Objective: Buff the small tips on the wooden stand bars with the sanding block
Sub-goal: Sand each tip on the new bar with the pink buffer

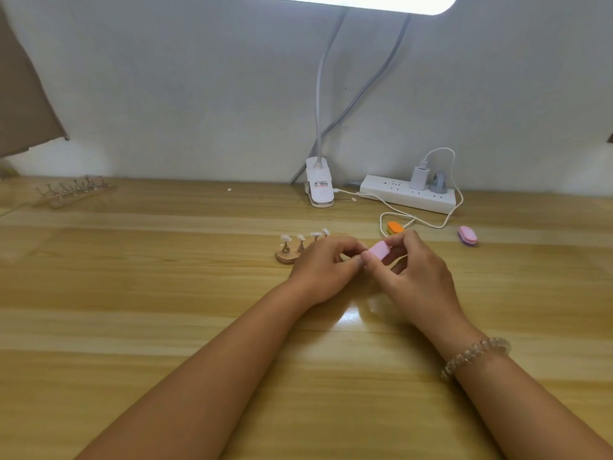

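Across the middle of the desk (149,293), the wooden stand bar (288,257) lay with its long axis roughly along the far edge, its right part hidden behind the left grip (323,268). That grip, fingers curled, sat just in front of the bar and was the nearer of the two to it; whether it pinched anything I cannot tell. The right grip (416,272) pinched the pink sanding block (381,250) between thumb and fingers, the block slanting from near left to far right, its left end meeting the left fingertips. The bar's white tips (285,238) thus stood left of and just beyond the block, likely a short leftward reach. Counted: two grips; one bar here, plus further stand bars (73,192) at the far left corner, number unclear; three blocks, including a spare orange block (394,228) and a pink-purple block (467,235); four tips showing.
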Demonstrator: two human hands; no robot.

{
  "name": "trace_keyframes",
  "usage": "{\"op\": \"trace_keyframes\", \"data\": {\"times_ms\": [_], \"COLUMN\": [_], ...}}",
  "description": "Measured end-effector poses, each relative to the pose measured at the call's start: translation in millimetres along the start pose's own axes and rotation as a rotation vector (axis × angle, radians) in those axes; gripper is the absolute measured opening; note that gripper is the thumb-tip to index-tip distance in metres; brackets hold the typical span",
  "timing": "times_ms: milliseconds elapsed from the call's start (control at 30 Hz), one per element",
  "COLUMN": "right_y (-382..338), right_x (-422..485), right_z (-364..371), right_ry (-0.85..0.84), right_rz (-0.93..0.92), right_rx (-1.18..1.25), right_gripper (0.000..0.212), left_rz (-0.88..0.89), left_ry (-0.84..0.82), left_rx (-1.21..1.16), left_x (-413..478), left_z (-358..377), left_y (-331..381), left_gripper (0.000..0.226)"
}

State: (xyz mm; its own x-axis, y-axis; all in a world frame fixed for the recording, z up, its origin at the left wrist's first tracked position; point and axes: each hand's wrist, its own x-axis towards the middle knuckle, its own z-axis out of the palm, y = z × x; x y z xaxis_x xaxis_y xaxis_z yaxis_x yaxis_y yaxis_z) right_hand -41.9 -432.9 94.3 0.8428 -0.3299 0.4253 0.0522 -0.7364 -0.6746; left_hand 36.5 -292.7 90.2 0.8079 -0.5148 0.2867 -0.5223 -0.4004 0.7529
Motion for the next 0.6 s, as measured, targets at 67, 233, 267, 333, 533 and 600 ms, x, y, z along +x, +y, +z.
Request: {"op": "trace_keyframes", "data": {"times_ms": [67, 233, 267, 333, 533, 600], "right_y": [-1.7, 2.6, 2.0, -0.3, 3.2, 2.1], "right_x": [-0.5, 2.9, 0.9, -1.1, 2.8, 1.4], "right_z": [1.0, -2.3, -0.8, 1.3, -0.9, 0.5], "right_ry": [-0.018, 0.027, 0.006, -0.025, 0.010, -0.012], "right_rz": [-0.002, 0.056, 0.021, -0.002, 0.046, 0.036], "right_rx": [0.026, 0.009, 0.001, 0.007, -0.016, -0.008], "right_gripper": [0.032, 0.033, 0.032, 0.031, 0.036, 0.034], "left_rz": [-0.005, -0.001, -0.004, -0.006, -0.002, -0.012], "left_ry": [0.000, 0.003, 0.001, 0.001, 0.018, 0.038], "left_rx": [-0.001, 0.011, 0.006, 0.005, 0.001, -0.033], "left_x": [0.5, 0.2, 0.1, 0.4, 1.5, 2.3], "left_z": [-0.8, 0.9, 0.4, -0.5, 1.1, 0.8], "left_y": [-0.4, 1.4, 1.0, -0.2, -0.3, -1.2], "left_gripper": [0.016, 0.014, 0.016, 0.019, 0.012, 0.012]}}
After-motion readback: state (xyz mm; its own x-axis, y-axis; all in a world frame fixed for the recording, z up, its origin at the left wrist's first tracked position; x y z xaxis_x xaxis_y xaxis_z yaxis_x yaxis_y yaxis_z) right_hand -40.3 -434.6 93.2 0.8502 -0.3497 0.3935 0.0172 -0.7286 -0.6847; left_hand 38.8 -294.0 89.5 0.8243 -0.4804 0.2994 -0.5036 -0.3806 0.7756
